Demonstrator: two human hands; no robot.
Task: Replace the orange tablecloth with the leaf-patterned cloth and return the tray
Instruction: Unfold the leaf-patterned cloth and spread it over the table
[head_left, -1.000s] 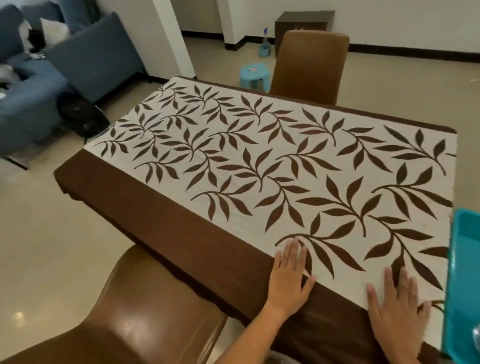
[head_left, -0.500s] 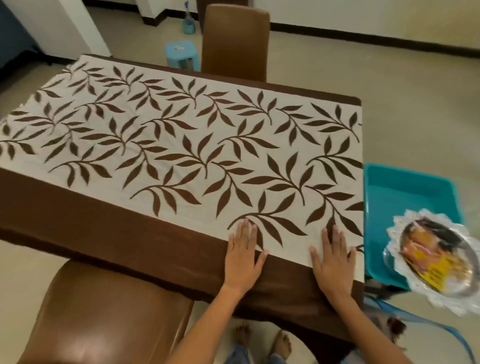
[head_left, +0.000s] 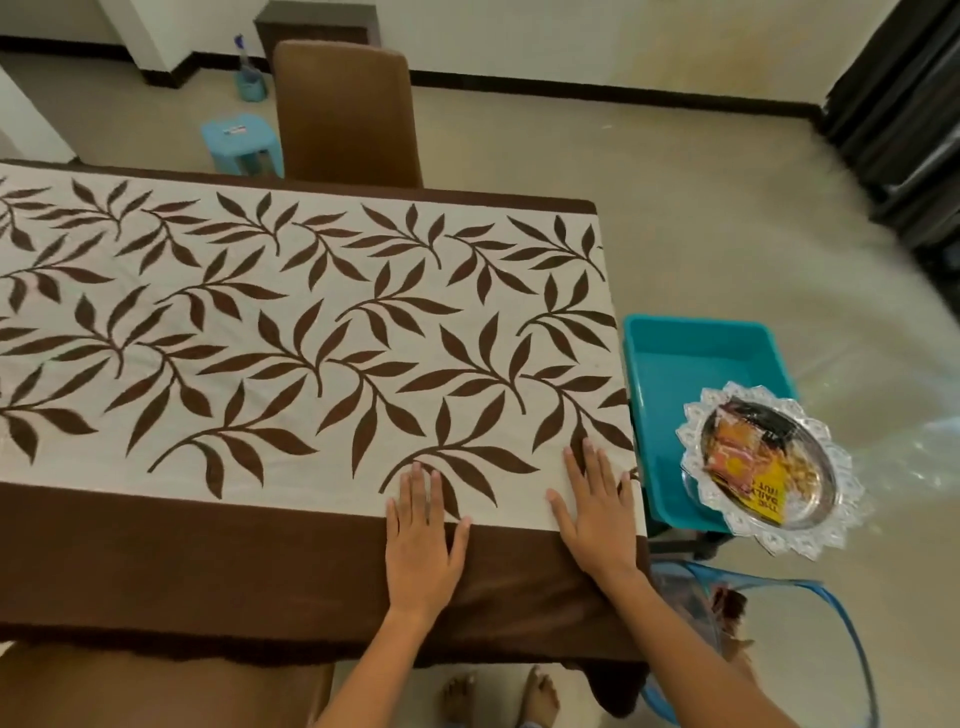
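Head view showed the leaf-patterned cloth spread flat over the counter, cream with dark brown leaf sprays and a wide brown border along the near edge. Both hands lay released, palms down with fingers straight, on its near right corner: the left hand across the border seam, the right hand just beside it toward 3 o'clock. At 3 o'clock off the counter's end, a silver tray with a lacy rim rested on a teal tub, carrying snack packets. Their yellow label read upside down and was only partly legible. The cloth's left end was cut off.
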